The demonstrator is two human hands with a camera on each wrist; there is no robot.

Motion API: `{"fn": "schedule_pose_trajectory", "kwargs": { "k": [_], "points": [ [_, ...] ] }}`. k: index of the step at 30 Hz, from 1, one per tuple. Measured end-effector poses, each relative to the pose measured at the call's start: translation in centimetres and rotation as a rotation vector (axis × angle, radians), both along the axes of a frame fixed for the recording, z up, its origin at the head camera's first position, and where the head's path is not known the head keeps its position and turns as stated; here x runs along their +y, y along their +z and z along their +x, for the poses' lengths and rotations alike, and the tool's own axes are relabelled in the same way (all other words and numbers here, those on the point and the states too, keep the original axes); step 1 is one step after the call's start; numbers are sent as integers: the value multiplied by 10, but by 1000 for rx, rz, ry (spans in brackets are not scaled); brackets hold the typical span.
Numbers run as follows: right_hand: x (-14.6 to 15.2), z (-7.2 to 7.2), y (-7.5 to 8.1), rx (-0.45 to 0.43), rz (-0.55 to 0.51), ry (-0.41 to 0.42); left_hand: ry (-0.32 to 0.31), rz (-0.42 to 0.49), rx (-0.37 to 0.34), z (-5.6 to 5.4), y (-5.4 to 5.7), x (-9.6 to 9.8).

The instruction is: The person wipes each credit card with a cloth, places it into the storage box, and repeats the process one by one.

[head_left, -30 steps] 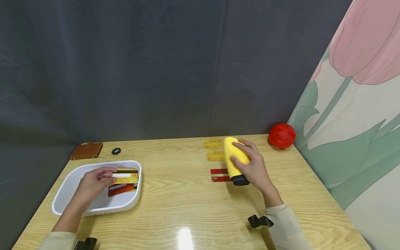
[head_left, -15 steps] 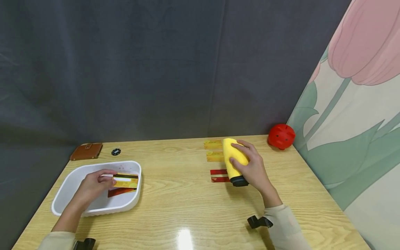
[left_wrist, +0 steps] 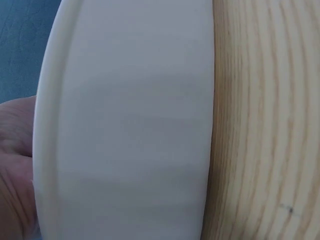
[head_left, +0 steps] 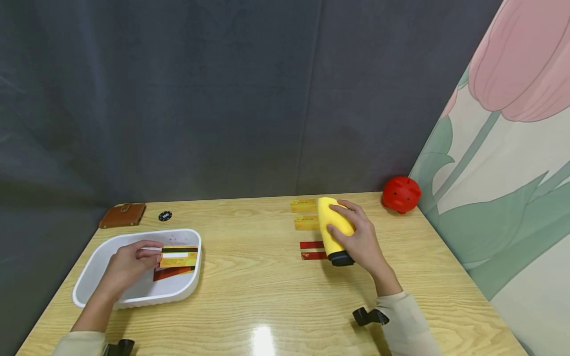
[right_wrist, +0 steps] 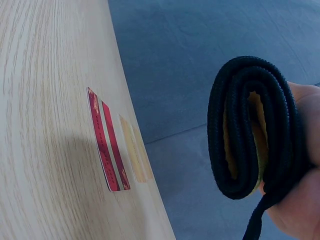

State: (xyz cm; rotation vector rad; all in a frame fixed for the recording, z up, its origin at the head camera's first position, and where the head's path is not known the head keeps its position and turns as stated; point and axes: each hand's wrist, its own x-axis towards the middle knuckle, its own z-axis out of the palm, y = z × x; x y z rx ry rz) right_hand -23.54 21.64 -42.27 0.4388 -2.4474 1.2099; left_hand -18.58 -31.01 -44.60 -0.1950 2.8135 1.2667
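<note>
My left hand [head_left: 126, 267] reaches into the white tub [head_left: 187, 291]. Its fingertips sit right at the left edge of a yellow bank card [head_left: 179, 257], which lies over a red card [head_left: 166, 273] in the tub. The left wrist view has mostly the tub's outer wall [left_wrist: 130, 120], with part of the hand [left_wrist: 17, 170] behind the rim. My right hand [head_left: 356, 235] grips a rolled yellow cloth [head_left: 331, 225] with black trim, tilted above the table. The right wrist view looks onto its rolled black end [right_wrist: 230, 130], a strap hanging below.
Left of the cloth are two yellow cards [head_left: 304, 205] and a red card [head_left: 311, 250] on the wooden table [head_left: 249, 277]. A brown wallet [head_left: 123, 215] and a black chip [head_left: 165, 215] lie behind the tub. A red piggy bank [head_left: 401, 195] stands at the back right.
The yellow card has come down from my left fingers onto the red card in the tub, and the fingers have drawn slightly left off it. My right hand with the cloth barely moved.
</note>
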Motion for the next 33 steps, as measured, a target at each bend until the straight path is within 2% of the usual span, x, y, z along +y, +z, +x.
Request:
{"fn": "schedule_pose_trajectory", "kwargs": {
  "k": [7, 16, 21, 26, 29, 33],
  "points": [
    [-1, 1, 0, -1, -1, 1, 73, -132, 125, 4, 1, -1],
    [-2, 1, 1, 13, -10, 1, 81, -110, 131, 5, 3, -2],
    [1, 1, 2, 16, -9, -1, 63, -6, 120, 0, 7, 4],
    [4, 1, 3, 26, -15, -2, 20, 168, 169, -11, 18, 34],
    [5, 2, 3, 21, -19, -5, -54, 235, 214, -19, 27, 62],
    [5, 2, 4, 18, -25, -15, -159, 265, 239, -35, 38, 103]
  ]
}}
